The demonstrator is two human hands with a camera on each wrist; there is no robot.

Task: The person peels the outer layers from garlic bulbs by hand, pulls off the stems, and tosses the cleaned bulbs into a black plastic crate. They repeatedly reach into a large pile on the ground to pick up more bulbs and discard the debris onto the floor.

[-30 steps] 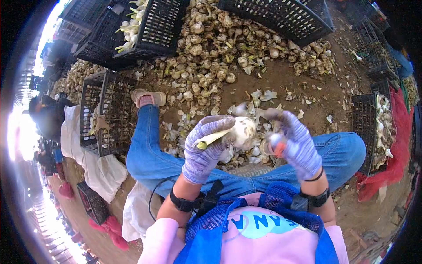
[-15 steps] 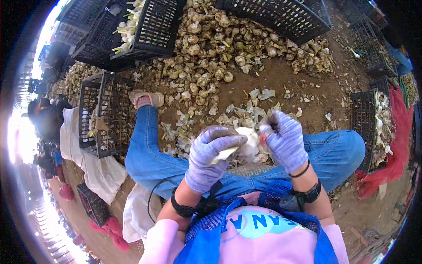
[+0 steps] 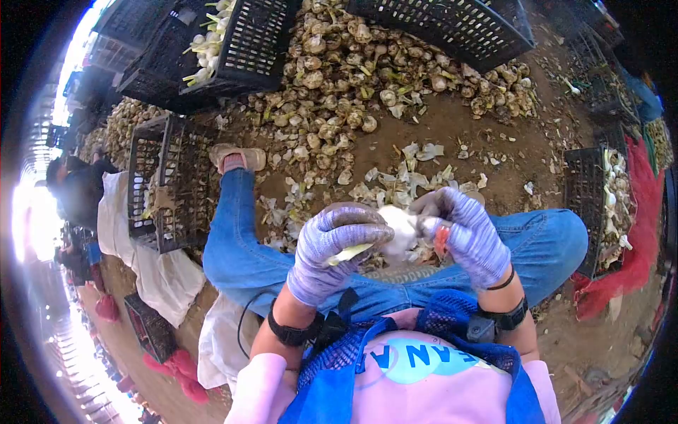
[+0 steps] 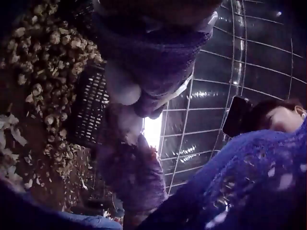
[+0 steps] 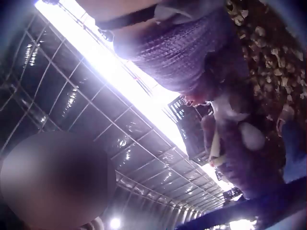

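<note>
The left hand [image 3: 325, 247] was curled round a white garlic bulb [image 3: 400, 230], its fingers bent over the near side and the pale green stem [image 3: 349, 254] lying across the palm. The right hand [image 3: 467, 237] had its thumb and bent fingertips pinched at the bulb's right edge; from where I stood, I couldn't tell whether loose skin was caught between them. So the bulb sat between the two hands, above the lap. Both wore lilac knit gloves, darkened at the fingertips, and a red band [image 3: 442, 240] circled the right thumb.

Just below the grip were the blue jeans [image 3: 244, 247], knees spread wide. Nearer the body, a blue mesh vest [image 3: 311, 396] hung open over a pink shirt [image 3: 424, 403]. Its light blue patch [image 3: 424, 359] carried dark blue letters, upside down from the wearer's view, that seemed to read "EAN A"; the vest covered part of them.

Past the bulb, papery peelings [image 3: 406, 177] littered the dirt floor, and beyond them spread a heap of soiled garlic [image 3: 328, 92]. A black crate [image 3: 258, 46] holding white bulbs stood up to the left, and another [image 3: 452, 35] was beyond the heap. Well off to the right, a loaded crate [image 3: 583, 205] stood beside red netting [image 3: 639, 233].
</note>
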